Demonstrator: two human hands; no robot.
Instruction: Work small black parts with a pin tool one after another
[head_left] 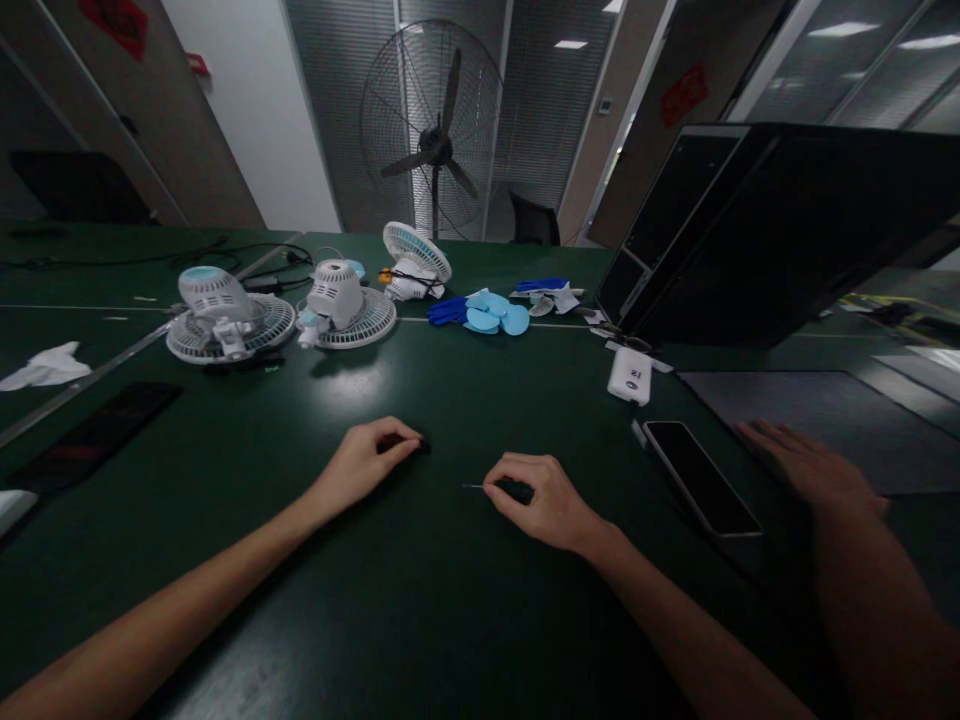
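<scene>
Over the dark green table (420,600), my left hand (367,455) pinches a small black piece (425,446) between thumb and fingertips; its kind is too small to make out. My right hand (536,495), a little nearer and to the right, is closed in a pinch on a thin metal pin (472,486). The pin's tip points left toward my left hand, and a gap separates it from the black piece. Whatever part of the pin lies inside my right fingers is hidden.
Small white fans (349,315) lie at the back left, with light blue fan blades (495,312) beside them. A phone (701,475) and a white power bank (630,375) lie on the right. Another person's hand (810,465) rests near a dark mat (825,410); a monitor (757,230) stands behind.
</scene>
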